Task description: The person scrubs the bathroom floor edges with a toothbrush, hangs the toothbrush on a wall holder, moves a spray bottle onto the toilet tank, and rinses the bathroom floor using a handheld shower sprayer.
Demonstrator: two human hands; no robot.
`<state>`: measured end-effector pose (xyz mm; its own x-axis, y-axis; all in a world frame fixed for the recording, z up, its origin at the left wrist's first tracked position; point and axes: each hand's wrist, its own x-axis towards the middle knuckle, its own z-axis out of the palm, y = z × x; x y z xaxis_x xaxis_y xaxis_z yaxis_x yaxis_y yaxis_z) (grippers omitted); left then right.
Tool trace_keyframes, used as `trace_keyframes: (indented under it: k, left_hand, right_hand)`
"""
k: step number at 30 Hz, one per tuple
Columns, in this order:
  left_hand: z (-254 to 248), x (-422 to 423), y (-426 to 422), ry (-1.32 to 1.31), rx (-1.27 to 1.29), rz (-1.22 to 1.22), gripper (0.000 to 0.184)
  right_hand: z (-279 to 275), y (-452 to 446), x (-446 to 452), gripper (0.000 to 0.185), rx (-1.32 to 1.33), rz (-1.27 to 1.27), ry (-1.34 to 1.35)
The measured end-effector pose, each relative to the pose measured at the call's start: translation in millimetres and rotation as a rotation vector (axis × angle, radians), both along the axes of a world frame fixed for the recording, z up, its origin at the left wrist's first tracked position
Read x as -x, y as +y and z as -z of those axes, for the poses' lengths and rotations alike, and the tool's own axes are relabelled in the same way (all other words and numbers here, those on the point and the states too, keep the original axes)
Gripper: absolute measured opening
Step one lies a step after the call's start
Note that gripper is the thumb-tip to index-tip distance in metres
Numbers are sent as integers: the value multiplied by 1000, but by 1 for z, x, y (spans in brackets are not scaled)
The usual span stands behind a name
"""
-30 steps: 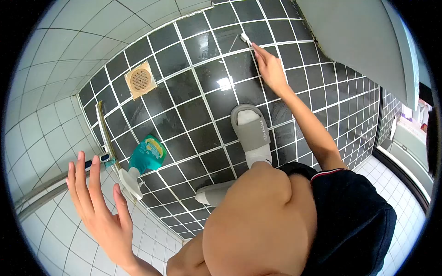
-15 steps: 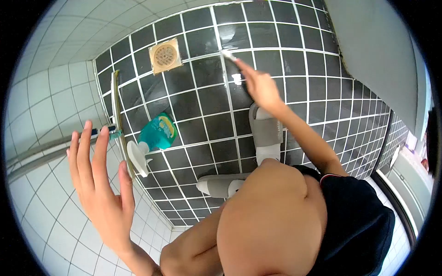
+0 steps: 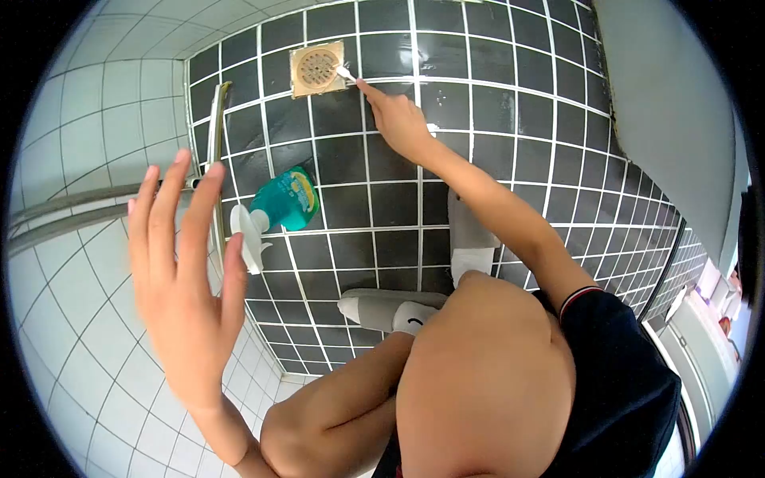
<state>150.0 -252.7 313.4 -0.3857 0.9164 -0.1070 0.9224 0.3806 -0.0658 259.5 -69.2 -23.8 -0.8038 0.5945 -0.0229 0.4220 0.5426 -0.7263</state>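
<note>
My right hand [image 3: 401, 123] is closed around a small brush with a white head [image 3: 344, 72], much like a toothbrush; the palm hides most of its handle. The brush head is at the right rim of a tan square floor drain [image 3: 317, 69]. My left hand [image 3: 182, 279] is raised with its fingers spread, holding nothing. Just beyond its fingertips, a teal spray bottle [image 3: 285, 199] with a white trigger head [image 3: 248, 239] lies on its side on the dark floor tiles.
White grout lines cross the dark tiled floor [image 3: 382, 207], which has wet shiny patches. White tiled walls [image 3: 111, 135] rise on the left, with metal rails [image 3: 80, 203] along them. A grey panel [image 3: 669, 88] stands at right. My slippered feet [image 3: 374, 309] are below.
My right hand has moved left with the brush, from a grout line to the drain's edge. The view has shifted slightly; my left hand stays raised and spread.
</note>
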Motion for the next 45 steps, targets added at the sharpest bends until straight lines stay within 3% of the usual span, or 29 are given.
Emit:
trace_keyframes:
  k: [11, 16, 19, 22, 24, 27, 33, 37, 39, 41, 45]
  left_hand:
    - [2, 5, -9, -8, 7, 0, 51]
    - [4, 7, -10, -9, 26, 5, 51]
    - [1, 6, -11, -13, 24, -3, 51]
    - [-5, 6, -12, -9, 0, -22, 51]
    - [-6, 7, -12, -12, -10, -24, 51]
    - [-6, 4, -11, 9, -4, 2, 52]
    - [-7, -1, -7, -28, -1, -12, 53]
    - [-2, -1, -8, -39, -17, -34, 54]
    - [-1, 0, -6, -17, 12, -51, 55]
    - [-1, 0, -6, -6, 14, -56, 54]
    - [0, 0, 0, -13, 20, -46, 54]
  right_hand:
    - [-18, 21, 24, 41, -100, -47, -80]
    - [-6, 14, 32, 43, -116, -156, 24]
    - [-2, 13, 36, 44, -111, -131, -103]
    - [-21, 10, 44, 44, -125, -123, -68]
    - [-69, 13, 50, 46, -281, -129, -38]
    - [-90, 22, 47, 49, -372, -130, -22]
    - [-63, 44, 30, 55, -427, -198, -273]
    - [-71, 110, -10, 65, -630, -201, -164]
    - [-80, 157, -26, 70, -748, -324, -337]
    - [-57, 211, -47, 71, -921, -400, -277]
    - [-50, 266, -61, 75, -1071, -438, -545]
